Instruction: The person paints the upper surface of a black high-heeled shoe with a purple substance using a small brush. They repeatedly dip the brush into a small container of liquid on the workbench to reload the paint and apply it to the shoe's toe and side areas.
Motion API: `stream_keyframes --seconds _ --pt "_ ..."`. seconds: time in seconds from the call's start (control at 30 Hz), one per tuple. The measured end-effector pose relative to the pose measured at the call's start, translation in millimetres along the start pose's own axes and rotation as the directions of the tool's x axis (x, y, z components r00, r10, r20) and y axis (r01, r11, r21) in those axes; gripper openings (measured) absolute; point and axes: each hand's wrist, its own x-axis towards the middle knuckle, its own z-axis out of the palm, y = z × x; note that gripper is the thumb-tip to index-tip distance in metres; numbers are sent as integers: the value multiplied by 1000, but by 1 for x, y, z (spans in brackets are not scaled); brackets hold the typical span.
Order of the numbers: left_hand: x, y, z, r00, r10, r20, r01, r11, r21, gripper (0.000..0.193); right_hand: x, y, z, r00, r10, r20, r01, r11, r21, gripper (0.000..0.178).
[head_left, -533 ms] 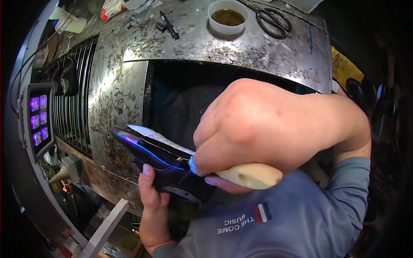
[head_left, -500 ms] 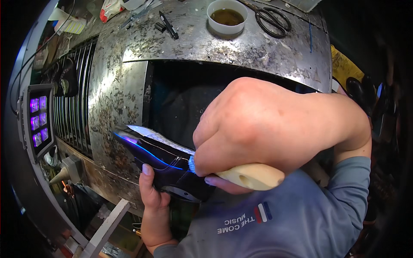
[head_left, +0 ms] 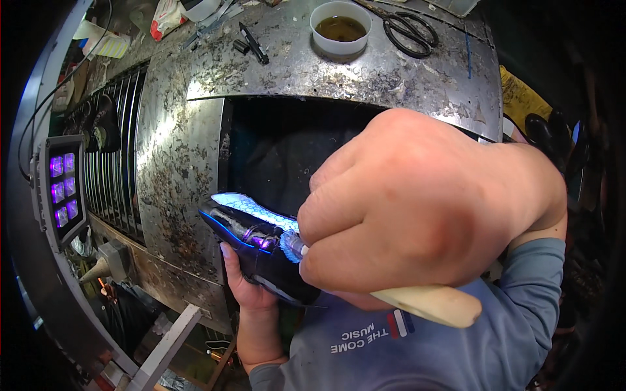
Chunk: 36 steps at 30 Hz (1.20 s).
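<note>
A black shoe (head_left: 277,266) lies tilted in front of my body, toe pointing to the upper left. Its far side shows a pale blue-lit, net-patterned strip (head_left: 251,210), and a thin line glows blue along it. My left hand (head_left: 253,290) grips it from below, thumb against the near side; the other fingers are hidden. In my closed right hand (head_left: 404,212) is a brush with a pale wooden handle (head_left: 433,305). Its light-blue bristles (head_left: 289,246) touch the shoe near the patterned strip.
A metal bench (head_left: 176,150) with stained surfaces surrounds a dark recess (head_left: 274,146). On it lie a white bowl of brown liquid (head_left: 340,31), black scissors (head_left: 412,34) and a marker (head_left: 254,44). A purple-lit lamp (head_left: 65,189) stands left, before a barred rack (head_left: 104,169).
The shoe and my left hand have shifted to the right, and the shoe has turned a little. My right hand has moved slightly right with the brush, its handle swinging lower and rightward.
</note>
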Motion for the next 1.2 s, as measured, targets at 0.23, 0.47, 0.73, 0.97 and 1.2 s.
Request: stream_keyframes --seconds 0.23,0.47,0.73,0.97,1.2 --pt "1 -1 11 1000 1 23 -1 1000 -27 65 -3 -12 -1 998 41 -52 -41 999 9 20" --pt "3 -6 27 1000 -6 18 7 998 -55 67 3 -25 -18 994 -97 -53 84 975 -205 22" --pt "6 -20 35 987 -120 104 133 984 -120 72 2 -33 -23 973 -210 -94 177 945 -276 17" --pt "10 -33 31 915 -359 184 403 786 -470 64 -9 -18 -51 940 -219 -260 110 920 -376 15" --pt "15 -63 18 846 -438 305 525 585 -618 73 -51 88 -86 741 278 -611 -633 593 -498 20"
